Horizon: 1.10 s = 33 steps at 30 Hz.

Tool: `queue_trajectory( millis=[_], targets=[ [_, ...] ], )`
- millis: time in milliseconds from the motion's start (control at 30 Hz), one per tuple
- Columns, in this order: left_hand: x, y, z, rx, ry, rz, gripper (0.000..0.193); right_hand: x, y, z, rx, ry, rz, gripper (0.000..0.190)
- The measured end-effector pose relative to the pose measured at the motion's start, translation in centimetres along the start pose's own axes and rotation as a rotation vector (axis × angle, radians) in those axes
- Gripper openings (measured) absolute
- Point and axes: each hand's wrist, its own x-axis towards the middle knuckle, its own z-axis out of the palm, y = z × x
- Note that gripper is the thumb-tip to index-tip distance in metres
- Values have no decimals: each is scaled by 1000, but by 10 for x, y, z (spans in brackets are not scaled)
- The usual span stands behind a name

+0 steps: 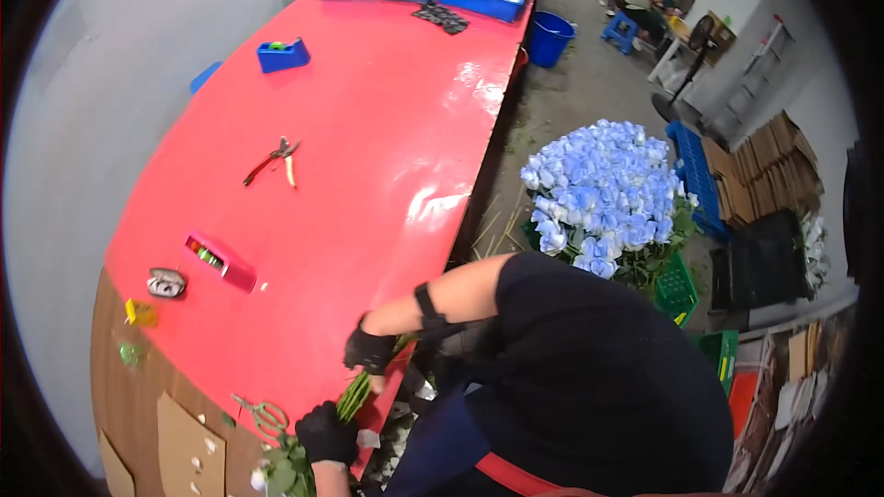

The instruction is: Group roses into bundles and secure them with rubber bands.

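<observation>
Both my hands wear black gloves and hold one bundle of green flower stems (355,395) over the near edge of the red-covered table (331,221). My left hand (327,433) is closed around the stems just above their green leaves (284,473). A pale bloom (259,480) shows at the lower end, partly cut off by the frame. Further along the stems, my right hand (371,351) wraps around them, its fingers partly hidden. Green-handled scissors (266,417) lie on the table beside my left hand.
Pruning shears (282,157), a pink tape dispenser (221,262) and a blue tape dispenser (283,55) lie on the table. Blue bins (483,3) stand at its far end. Blue roses (608,186) crowd beside me on the right. Cardboard (193,449) lies at lower left. Two people are further back.
</observation>
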Motion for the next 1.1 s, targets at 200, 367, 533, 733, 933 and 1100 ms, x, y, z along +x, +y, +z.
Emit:
queue_trajectory(
  millis=[200, 367, 533, 733, 933, 1100],
  targets=[
    [19, 5, 11, -105, 11, -117, 22, 63, 75, -126, -28, 528, 190, 62],
    [1, 7, 16, -182, -41, -143, 25, 112, 84, -163, 390, 941, 382, 81],
    [-4, 3, 22, -199, 3, -181, 23, 155, 98, -164, 399, 1251, 327, 59],
    [-24, -3, 11, -207, -75, -296, 26, 188, 88, -154, 307, 1425, 446, 59],
    [-42, -17, 24, -211, -9, -214, 21, 158, 60, -137, 125, 1376, 507, 44],
    [-50, -16, 18, -199, -50, -120, 22, 106, 19, -48, 78, 1161, 483, 48]
  ],
)
